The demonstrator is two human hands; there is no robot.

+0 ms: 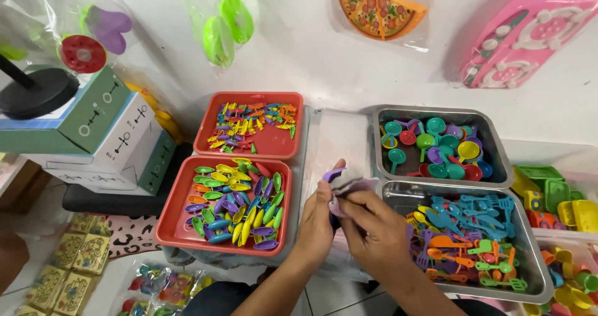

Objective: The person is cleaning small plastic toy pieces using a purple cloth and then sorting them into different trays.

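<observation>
While gripped, purple toy (334, 174) — small, bagged

A bare strip of table (336, 138) runs between the red trays (249, 143) left of it and the metal trays (492, 166) right of it, blocked at its near end by both hands (355, 219).

centre of frame: my left hand (316, 219) and right hand (374, 232) pinch a small purple toy in a clear bag (344, 182). left: two red trays (177, 229) of coloured pieces. right: two steel trays (529, 272) of toy utensils.
</observation>
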